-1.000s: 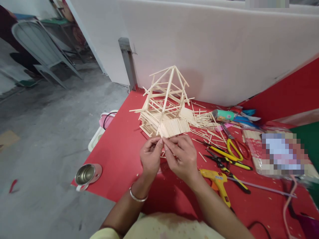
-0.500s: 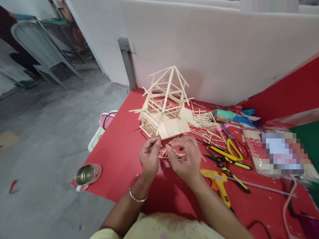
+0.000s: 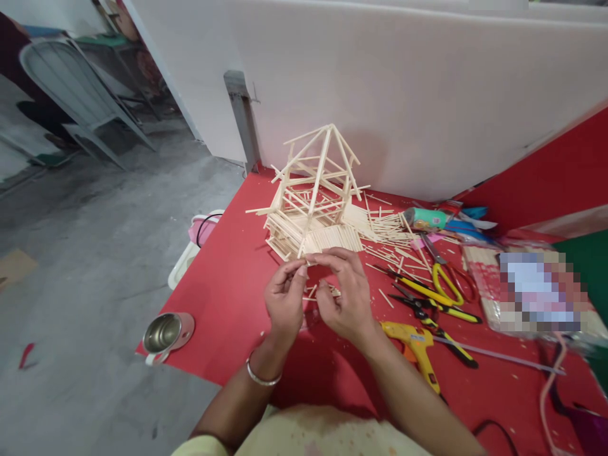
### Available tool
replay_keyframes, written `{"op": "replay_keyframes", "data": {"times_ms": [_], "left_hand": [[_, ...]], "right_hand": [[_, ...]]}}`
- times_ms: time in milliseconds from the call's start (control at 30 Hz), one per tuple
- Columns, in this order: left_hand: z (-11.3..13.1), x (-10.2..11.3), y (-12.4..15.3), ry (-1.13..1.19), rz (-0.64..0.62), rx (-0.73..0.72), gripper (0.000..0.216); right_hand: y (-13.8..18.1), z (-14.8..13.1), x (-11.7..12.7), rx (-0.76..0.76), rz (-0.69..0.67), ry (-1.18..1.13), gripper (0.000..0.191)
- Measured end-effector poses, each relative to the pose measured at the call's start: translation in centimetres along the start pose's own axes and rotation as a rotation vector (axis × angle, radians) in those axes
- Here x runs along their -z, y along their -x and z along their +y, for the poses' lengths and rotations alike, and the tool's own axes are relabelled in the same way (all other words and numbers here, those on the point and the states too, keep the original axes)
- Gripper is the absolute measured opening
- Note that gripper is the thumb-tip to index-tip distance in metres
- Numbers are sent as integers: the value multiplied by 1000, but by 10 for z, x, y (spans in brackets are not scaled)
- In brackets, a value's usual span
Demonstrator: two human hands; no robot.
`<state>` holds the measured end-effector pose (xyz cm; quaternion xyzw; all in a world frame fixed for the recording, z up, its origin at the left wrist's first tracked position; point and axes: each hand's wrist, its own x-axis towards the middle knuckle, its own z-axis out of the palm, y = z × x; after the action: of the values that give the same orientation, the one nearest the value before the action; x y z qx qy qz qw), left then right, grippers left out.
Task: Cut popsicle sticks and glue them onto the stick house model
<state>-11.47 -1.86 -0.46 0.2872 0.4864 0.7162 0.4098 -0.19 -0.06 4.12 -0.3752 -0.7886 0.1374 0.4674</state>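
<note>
Hands (image 3: 349, 294) partly hide the stick model (image 3: 315, 190) (its near edge).

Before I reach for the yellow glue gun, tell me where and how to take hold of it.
Take its handle, probably best with the right hand from the near right side: the glue gun lies on its side on the red table, with that slim handle slanting toward you and the wider body farther off.
</note>
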Motion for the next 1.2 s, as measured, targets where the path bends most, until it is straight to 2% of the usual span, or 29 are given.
{"op": "replay_keyframes", "data": {"times_ms": [1200], "left_hand": [[-6, 5, 3, 3, -36, 13, 19]], "right_hand": [[3, -5, 4, 3, 19, 31, 52]]}}
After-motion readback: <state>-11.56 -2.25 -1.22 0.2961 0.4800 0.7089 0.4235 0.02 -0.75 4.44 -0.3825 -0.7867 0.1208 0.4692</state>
